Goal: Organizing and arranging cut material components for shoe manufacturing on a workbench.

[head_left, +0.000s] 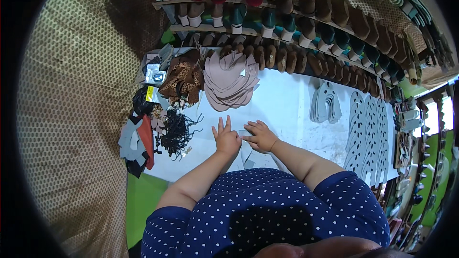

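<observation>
Over the near edge of the white table, my left hand has several fingers spread upward, and its thumb side is turned toward my right hand. My right hand lies low beside it, its fingers stretched out and apart, tips pointing left. A small pale grey piece shows between the two hands, at the fingertips. Just below, close to my body, lies a larger grey-white flat piece, partly covered by my hands. Beyond my hands is a fanned pile of dusty pink cut pieces.
Leopard-print material, black cords and red and grey scraps crowd the left side. Grey strap-shaped pieces and rows of grey cut-outs with holes lie right on the table. Shoe racks rise behind.
</observation>
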